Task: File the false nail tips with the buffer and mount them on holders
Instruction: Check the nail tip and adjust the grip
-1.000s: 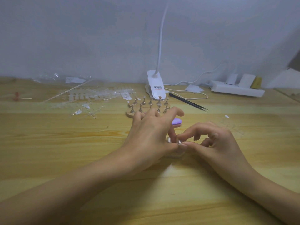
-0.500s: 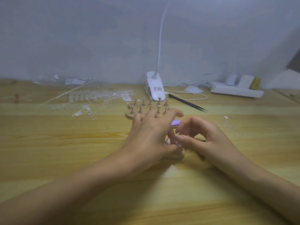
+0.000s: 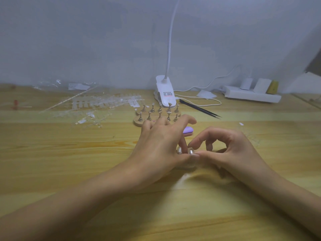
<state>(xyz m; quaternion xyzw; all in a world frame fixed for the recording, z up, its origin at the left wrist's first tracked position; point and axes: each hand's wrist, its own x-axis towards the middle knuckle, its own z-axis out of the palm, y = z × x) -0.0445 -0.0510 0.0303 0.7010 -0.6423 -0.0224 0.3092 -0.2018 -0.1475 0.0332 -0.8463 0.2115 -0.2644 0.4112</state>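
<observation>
My left hand (image 3: 161, 145) lies with its fingers spread and fairly straight over a small wooden base (image 3: 188, 166) at the table's middle. Two upright holders with shiny nail tips (image 3: 178, 150) stand out beside its thumb side. My right hand (image 3: 225, 150) pinches the right-hand nail tip (image 3: 190, 151) between thumb and curled forefinger. The purple buffer (image 3: 188, 130) lies on the table just behind my hands, touched by neither. A larger wooden stand (image 3: 137, 122) with several bare holders sits farther back.
Clear strips of loose nail tips (image 3: 104, 103) and plastic wrapping lie at the back left. A white clip lamp (image 3: 165, 94), black tweezers (image 3: 199, 108), a cable and a white power strip (image 3: 251, 94) stand along the back. The wooden table (image 3: 69, 162) spreads to both sides.
My right hand shifted slightly left and up, then settled back, its fingers reworking their pinch on the nail tip. The left hand has hardly moved.
</observation>
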